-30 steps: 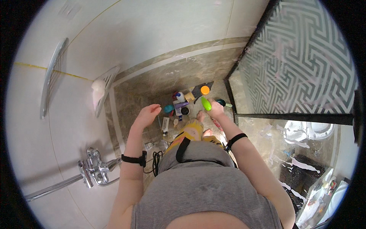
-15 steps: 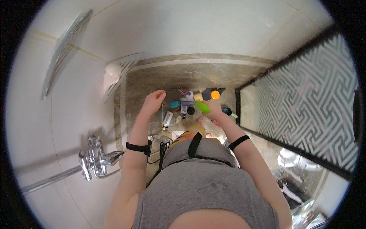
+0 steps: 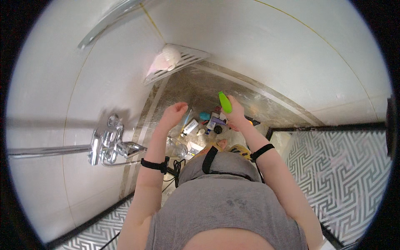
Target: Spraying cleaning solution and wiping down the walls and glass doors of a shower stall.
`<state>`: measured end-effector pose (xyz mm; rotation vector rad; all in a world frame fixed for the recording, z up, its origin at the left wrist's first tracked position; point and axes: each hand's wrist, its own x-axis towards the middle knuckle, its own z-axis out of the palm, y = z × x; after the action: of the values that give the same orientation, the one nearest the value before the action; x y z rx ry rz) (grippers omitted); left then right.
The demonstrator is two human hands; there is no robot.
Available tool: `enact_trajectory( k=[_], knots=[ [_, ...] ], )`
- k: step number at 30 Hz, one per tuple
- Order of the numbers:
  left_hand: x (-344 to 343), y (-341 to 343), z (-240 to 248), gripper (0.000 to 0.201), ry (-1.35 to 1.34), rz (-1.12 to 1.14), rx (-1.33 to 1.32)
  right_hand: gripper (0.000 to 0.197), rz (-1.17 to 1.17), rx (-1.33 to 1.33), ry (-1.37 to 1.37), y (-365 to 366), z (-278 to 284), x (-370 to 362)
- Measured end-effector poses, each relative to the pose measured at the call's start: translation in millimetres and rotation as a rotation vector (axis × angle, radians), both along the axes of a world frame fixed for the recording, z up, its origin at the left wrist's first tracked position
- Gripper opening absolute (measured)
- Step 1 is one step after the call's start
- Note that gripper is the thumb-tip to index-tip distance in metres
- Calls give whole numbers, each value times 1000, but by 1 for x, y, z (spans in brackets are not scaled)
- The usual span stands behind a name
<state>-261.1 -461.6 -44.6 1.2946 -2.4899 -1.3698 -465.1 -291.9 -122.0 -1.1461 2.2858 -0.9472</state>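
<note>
My right hand [image 3: 235,112] is wrapped round a bright green bottle [image 3: 225,102], slim and elongated, its narrow end tilted up and away from me. My left hand [image 3: 175,113] hovers to the left with fingers curled together; whatever is between them, if anything, is hidden. Below the hands, bathroom items lie crowded on the floor by my feet. Among them are a white bottle [image 3: 190,127], a teal item [image 3: 204,116], a purple tube [image 3: 218,121] and a round black lid or jar [image 3: 218,129].
A corner shelf [image 3: 191,58] on the wall ahead holds a pale round puff [image 3: 170,57]. To the left is a chrome shower mixer [image 3: 110,143] with a bar. A patterned glass panel [image 3: 333,166] in a black frame stands to the right. Black cables [image 3: 177,168] hang at my waist.
My view has turned left, toward the corner shelf. My right hand has lifted the green bottle up and away from the items on the floor. My left hand stays curled.
</note>
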Motion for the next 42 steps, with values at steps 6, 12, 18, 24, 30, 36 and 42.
enact_trajectory(
  k=[6,12,18,24,30,36,42],
  knots=[
    [43,17,8,41,-60,128,43,43,211,328,105,-9,-30,-35],
    [108,52,-25,45,-44,307,59,52,256,354,150,-16,-46,-42],
    [139,100,-21,41,-86,457,200,61,658,201,13,-57,-34,3],
    [160,149,-11,43,-92,675,248,48,1208,226,4,-72,0,68],
    [158,192,2,46,-182,813,252,53,1417,-4,-10,-58,-16,116],
    [190,222,-8,47,-288,817,246,46,1543,-131,19,-56,2,163],
    [230,270,-28,48,-283,968,211,34,1674,65,33,-53,24,212]
  ],
)
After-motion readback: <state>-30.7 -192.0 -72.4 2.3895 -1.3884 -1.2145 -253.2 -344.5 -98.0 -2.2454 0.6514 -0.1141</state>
